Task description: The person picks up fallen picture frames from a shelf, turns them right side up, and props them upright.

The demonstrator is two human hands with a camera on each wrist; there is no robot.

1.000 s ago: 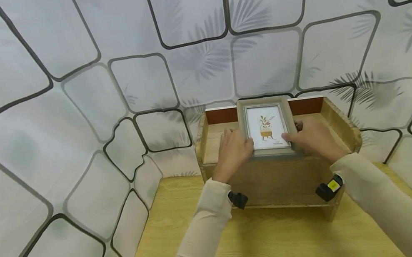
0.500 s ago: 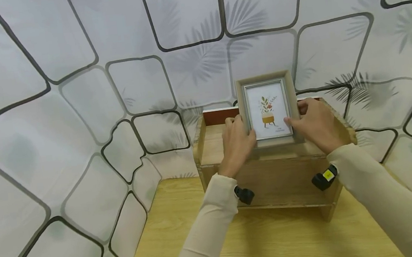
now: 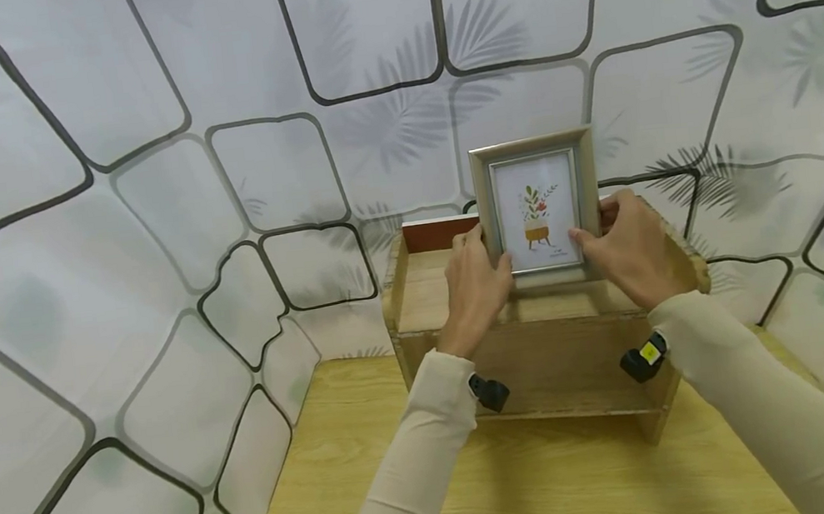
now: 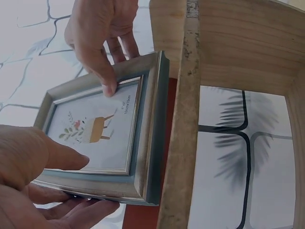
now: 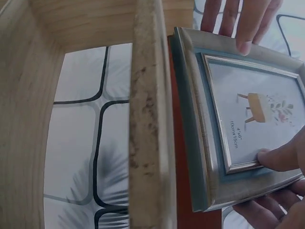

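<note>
A silver-grey picture frame (image 3: 544, 280) with a potted-plant print stands nearly upright over the top of a small wooden shelf (image 3: 543, 360). My left hand (image 3: 477, 288) grips its left side low down, the thumb on the front and the fingers behind the edge. On the opposite side my right hand (image 3: 630, 251) holds it the same way, its thumb over the glass near the lower right corner. The left wrist view shows the picture frame (image 4: 151, 143) with its lower edge close to the shelf's worn front edge (image 4: 183, 119).
The wooden shelf has raised side panels (image 3: 395, 292) and a reddish-brown strip (image 3: 440, 235) along its back. It stands on a yellow wood-grain table (image 3: 370, 429). Behind it rises a patterned wall covering (image 3: 398, 124).
Both hands have raised the picture frame and tipped it from leaning back to nearly upright, so its top edge now stands higher against the wall.
</note>
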